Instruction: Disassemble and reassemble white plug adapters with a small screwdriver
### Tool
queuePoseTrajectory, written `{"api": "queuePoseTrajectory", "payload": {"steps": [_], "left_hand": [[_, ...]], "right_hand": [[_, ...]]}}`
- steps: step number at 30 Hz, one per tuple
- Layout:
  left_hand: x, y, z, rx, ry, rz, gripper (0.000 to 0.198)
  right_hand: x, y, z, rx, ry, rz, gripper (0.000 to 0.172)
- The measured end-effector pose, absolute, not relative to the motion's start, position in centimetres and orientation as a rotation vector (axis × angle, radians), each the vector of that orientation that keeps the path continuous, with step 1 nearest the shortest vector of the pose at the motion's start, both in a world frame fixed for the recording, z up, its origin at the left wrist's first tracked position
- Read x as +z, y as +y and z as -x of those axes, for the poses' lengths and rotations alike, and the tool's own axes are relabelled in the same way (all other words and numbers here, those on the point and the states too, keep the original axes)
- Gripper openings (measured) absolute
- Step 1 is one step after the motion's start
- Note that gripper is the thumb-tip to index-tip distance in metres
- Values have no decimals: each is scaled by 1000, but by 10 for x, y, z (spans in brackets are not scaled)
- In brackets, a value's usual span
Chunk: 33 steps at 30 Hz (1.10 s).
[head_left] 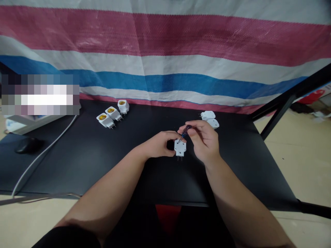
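Above the black table, a white plug-in lamp socket [180, 148] is gripped along its edge by my left hand [164, 144]. Its flat back with several screw holes faces up, and its metal prongs point toward me. My right hand [205, 141] pinches a small screwdriver [185, 131] with a dark translucent handle. The screwdriver slants down, and its tip meets the back of the socket near an upper hole. Whether a screw sits in that hole is too small to tell.
Several white lamp sockets [111, 113] with brass-coloured openings stand back left. Two white pieces [208, 115] lie back right. A black mouse [28, 145] and a white cable [46, 150] are at left. Behind the table [103, 165] hangs a striped sheet [165, 34]; a black frame bar [279, 110] rises right.
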<state>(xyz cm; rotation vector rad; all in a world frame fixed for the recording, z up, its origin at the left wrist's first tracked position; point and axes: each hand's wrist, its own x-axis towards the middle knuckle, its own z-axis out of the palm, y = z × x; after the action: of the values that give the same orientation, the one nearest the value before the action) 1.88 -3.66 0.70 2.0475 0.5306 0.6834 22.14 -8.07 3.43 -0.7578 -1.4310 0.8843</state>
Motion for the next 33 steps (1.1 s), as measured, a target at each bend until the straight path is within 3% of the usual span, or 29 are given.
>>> {"api": "queuePoseTrajectory", "payload": {"steps": [8, 11, 15, 21, 27, 30, 33], "left_hand": [[10, -37, -21, 635, 532, -2042, 41], [9, -37, -21, 638, 536, -2041, 42], [10, -37, -21, 639, 527, -2041, 36], [11, -38, -20, 639, 518, -2038, 46], [8, -36, -20, 630, 546, -2044, 42], [8, -36, -20, 625, 535, -2050, 39], [9, -36, -20, 637, 525, -2057, 33]], "right_hand": [[29, -74, -213, 1311, -1207, 398, 10], [29, -74, -211, 1301, -1223, 365, 5], [28, -72, -215, 1222, -1278, 411, 11], [34, -73, -222, 1289, -1255, 541, 16], [43, -77, -216, 1471, -1084, 475, 18], [41, -75, -216, 1434, -1122, 437, 23], [38, -73, -217, 1377, -1142, 459, 17]]}}
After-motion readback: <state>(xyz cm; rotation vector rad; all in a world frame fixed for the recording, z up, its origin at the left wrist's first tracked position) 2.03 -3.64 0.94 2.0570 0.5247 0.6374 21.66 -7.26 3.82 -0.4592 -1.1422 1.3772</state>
